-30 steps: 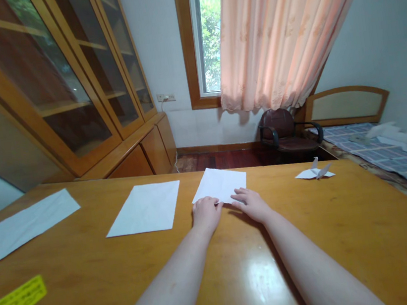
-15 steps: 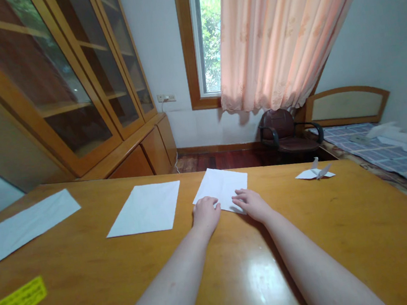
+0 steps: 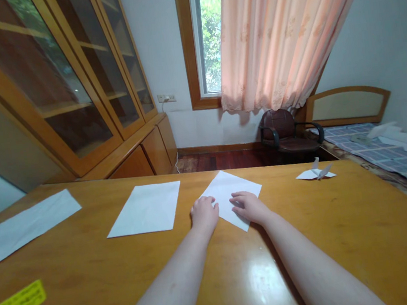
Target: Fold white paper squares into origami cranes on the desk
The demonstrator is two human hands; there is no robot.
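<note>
The white sheet (image 3: 223, 194) lies mid-way along the worktop's (image 3: 131, 287) far edge; left hand (image 3: 205, 216) and right hand (image 3: 250, 206) rest on it, fingers loosely spread; a paper crane (image 3: 316, 173) sits by the far right corner; beyond are a cabinet (image 3: 100, 93), curtain (image 3: 278, 32), chair (image 3: 278, 125); since the earlier frame the sheet has turned, its near corner closer to the near edge.

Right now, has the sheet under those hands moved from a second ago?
Yes: the sheet has turned and slid rightward, so its right corner sits nearer the folded paper crane, which has stayed put.
</note>
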